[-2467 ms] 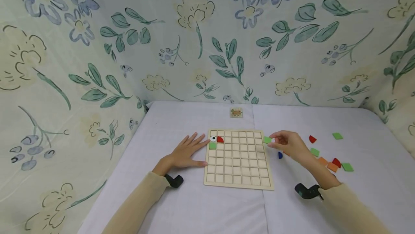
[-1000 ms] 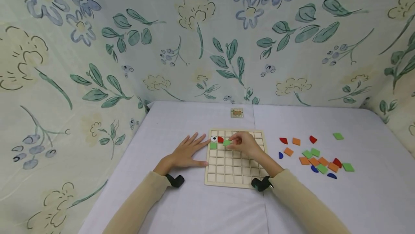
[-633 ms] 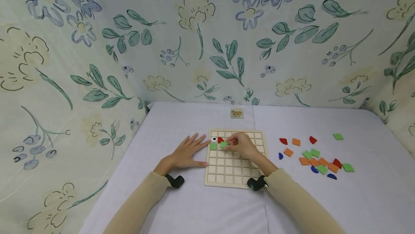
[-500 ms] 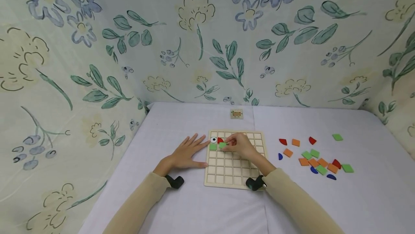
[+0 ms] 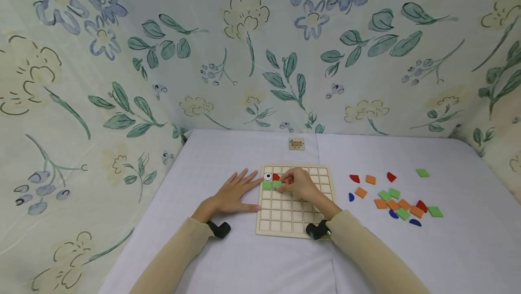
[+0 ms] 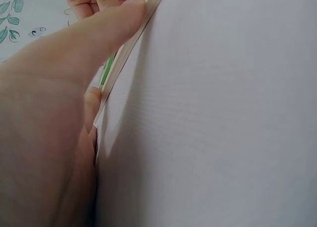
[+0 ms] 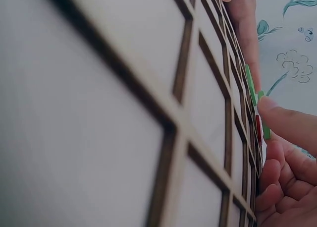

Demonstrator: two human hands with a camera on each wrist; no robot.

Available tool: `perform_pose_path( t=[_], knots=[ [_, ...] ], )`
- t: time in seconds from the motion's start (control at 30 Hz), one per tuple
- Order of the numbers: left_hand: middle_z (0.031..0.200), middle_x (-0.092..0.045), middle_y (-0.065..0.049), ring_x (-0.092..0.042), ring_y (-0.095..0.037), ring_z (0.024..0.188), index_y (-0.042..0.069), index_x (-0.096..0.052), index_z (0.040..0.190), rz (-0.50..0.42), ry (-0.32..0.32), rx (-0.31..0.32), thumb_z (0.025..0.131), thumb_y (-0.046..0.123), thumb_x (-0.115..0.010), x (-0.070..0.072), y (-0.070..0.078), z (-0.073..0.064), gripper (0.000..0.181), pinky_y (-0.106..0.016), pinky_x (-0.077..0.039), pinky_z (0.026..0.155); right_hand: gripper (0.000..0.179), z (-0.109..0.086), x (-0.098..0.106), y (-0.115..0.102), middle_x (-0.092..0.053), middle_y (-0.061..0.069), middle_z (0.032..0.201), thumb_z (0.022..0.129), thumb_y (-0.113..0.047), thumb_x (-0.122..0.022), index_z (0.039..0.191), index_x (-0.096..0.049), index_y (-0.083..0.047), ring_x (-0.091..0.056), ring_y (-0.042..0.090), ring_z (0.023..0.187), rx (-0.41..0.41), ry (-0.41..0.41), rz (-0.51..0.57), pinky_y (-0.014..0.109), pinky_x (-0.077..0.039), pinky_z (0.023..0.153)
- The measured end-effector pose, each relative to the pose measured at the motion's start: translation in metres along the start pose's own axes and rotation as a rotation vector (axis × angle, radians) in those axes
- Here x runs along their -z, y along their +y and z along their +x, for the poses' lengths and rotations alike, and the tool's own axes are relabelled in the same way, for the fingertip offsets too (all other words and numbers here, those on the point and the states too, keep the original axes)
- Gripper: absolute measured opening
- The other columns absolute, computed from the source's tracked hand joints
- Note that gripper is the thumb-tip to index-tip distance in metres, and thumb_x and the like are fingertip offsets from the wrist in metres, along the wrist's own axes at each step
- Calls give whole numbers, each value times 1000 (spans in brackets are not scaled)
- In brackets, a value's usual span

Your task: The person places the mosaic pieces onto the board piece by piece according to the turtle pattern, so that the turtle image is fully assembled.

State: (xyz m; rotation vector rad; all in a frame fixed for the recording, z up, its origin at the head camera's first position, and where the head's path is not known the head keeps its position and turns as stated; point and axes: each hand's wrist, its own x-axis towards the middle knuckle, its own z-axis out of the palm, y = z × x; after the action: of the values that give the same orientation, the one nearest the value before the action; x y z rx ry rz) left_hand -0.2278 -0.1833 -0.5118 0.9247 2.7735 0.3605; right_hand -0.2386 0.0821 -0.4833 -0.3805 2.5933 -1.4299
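My right hand (image 5: 300, 184) pinches a green square tile (image 5: 277, 184) between thumb and fingers, at the second cell of the second row of the wooden grid board (image 5: 286, 216). In the right wrist view the held tile (image 7: 264, 119) stands out above the grid lines. Left of it lies another green tile (image 5: 266, 185) in the first cell. Above are a white tile with a black eye dot (image 5: 267, 177) and a red quarter-round piece (image 5: 276, 177). My left hand (image 5: 231, 193) lies spread on the cloth, its thumb and fingertips at the board's left edge.
Loose pieces lie right of the board: several orange squares (image 5: 371, 179), green pieces (image 5: 435, 211), red quarter-rounds (image 5: 391, 177) and blue half-rounds (image 5: 415, 222). A small patterned card (image 5: 296, 144) lies behind the board. A flowered cloth wall (image 5: 244, 81) rises behind the table.
My right hand has carried the green tile from the board's right side leftward onto the grid, then lowered it beside the other green tile. The left hand has stayed in place.
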Motion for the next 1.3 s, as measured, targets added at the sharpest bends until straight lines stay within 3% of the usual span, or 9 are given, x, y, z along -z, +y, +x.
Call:
perform_pose_path(
  t=[0.57,1.3],
  knots=[
    [167,-4,3,5,-27,152,34,-16,161,-7,10,-10,84,81,-49,1,1,-1,95,-52,3,120,24,3,-4,7,-60,1,67,75,-7,-88,92,-74,1,-50,13,60,48,15,-34,24,-42,55],
    [167,-2,5,6,-25,152,35,-14,161,4,12,-3,84,81,-48,0,0,1,96,-51,4,120,25,3,-3,5,-61,2,68,74,-7,-89,93,-74,-1,-52,14,60,1,10,-23,27,-44,57]
  ],
)
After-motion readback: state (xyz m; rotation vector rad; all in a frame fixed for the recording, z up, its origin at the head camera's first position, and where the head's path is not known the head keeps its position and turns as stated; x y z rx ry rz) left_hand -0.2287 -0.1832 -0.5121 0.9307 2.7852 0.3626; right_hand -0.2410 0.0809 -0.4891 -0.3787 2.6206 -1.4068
